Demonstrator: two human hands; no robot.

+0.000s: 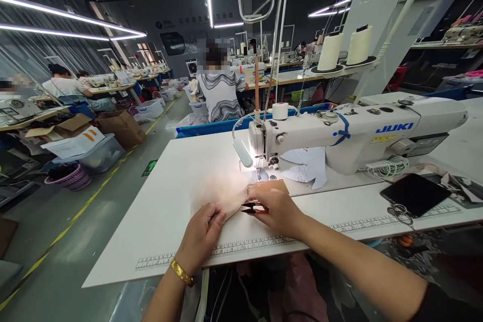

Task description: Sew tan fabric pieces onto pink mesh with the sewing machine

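A fluffy, pale cream-pink piece of fabric (217,188) lies on the white sewing table (158,216), left of the needle area. My left hand (202,231) pinches its near edge between thumb and fingers. In my right hand (277,211) is a pair of thread snips (252,208), its dark blades pointing left at the fabric's right edge. My right fingertips are by that same edge; whether they also grip the fabric is hidden. Behind both hands stands a white sewing machine (362,133), its lamp shining on the needle area.
White cut pattern pieces (307,166) lie under the machine arm. A black phone-like slab (415,195) and keys (400,213) are at the right. A printed ruler strip (241,247) runs along the front edge. Ahead, a person (219,90) sits, back turned.
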